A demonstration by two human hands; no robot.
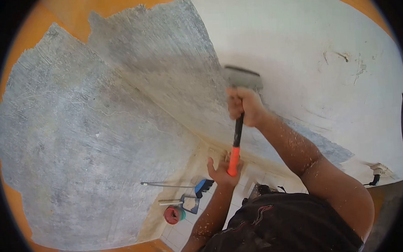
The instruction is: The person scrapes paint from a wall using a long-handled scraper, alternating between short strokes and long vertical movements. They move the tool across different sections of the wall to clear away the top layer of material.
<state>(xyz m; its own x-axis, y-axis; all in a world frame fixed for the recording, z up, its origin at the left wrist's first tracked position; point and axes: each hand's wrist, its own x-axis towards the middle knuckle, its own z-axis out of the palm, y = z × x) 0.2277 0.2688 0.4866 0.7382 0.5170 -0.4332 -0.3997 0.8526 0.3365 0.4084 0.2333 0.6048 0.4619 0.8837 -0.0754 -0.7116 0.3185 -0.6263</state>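
A long-handled scraper (238,130) slants up against the wall, with a wide flat head, a black shaft and an orange grip. My right hand (249,107) is closed around the shaft just below the head. Lower down, my left hand (225,170) holds the orange grip at its end, thumb out to the side. The scraper's blade meets the wall where white paint (287,47) borders bare grey plaster (163,52). Pale flakes cling to both forearms.
A wall corner runs diagonally down to the tiled floor (180,231). Near it are a blue broom (203,187), a blue dustpan (191,204) and a red-and-green bucket (172,215). A pipe fitting (379,171) sticks out of the wall at right. Orange paint (13,75) surrounds the scraped area.
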